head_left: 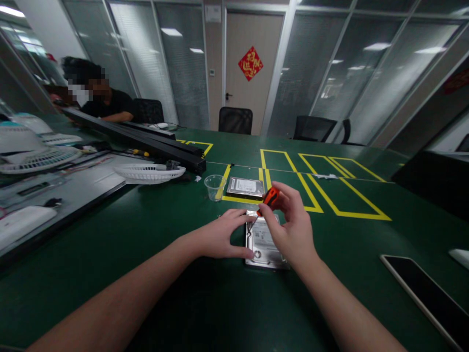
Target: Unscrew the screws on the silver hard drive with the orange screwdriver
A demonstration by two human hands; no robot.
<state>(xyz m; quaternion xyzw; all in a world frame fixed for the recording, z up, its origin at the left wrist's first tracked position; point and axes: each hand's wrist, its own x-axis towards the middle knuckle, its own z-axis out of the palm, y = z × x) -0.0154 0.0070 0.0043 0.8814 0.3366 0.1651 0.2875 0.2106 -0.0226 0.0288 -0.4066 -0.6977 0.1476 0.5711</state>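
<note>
From my remote seat, the hard drive (270,255) sits between both hands, long axis running away from me. Left hand (222,237) is splayed open along its left edge; right hand (294,227) has a grip on the screwdriver (271,196), shaft slanting down toward its left side.

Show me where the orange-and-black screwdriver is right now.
In the head view, just right of centre, the screwdriver is held in the right hand, tilted over the nearer hard drive, close to the left hand.
</note>
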